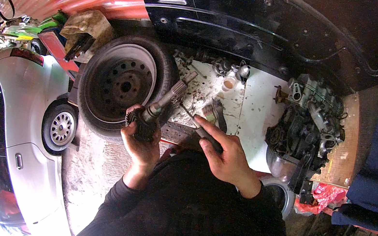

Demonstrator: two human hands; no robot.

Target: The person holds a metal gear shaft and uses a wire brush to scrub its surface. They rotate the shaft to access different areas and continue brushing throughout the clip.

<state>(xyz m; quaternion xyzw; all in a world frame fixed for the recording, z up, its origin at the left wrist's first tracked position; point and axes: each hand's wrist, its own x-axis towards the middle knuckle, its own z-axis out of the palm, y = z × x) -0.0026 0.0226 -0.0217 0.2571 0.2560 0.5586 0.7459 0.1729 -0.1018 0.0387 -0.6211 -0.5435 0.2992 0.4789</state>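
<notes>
My left hand (141, 151) is closed around the dark geared end of a metal shaft (172, 95). The shaft tilts up and to the right, with splines along its upper part. In my right hand (232, 157) is a screwdriver (210, 140) with a dark handle, my index finger stretched along it. Its thin blade points up-left, the tip at or very near the splined part; whether it touches I cannot tell. Beyond the shaft lies a white, dirt-speckled work surface (263, 97) bearing a small cup (229, 84) and a dark brush-like object (217, 113).
A tyre on a steel wheel (128, 84) lies left of the shaft. A dark engine block (307, 126) stands at the right. Behind runs a black vehicle panel (243, 16). A silver car (29, 143) is at far left, and a red plastic bag (321, 199) at lower right.
</notes>
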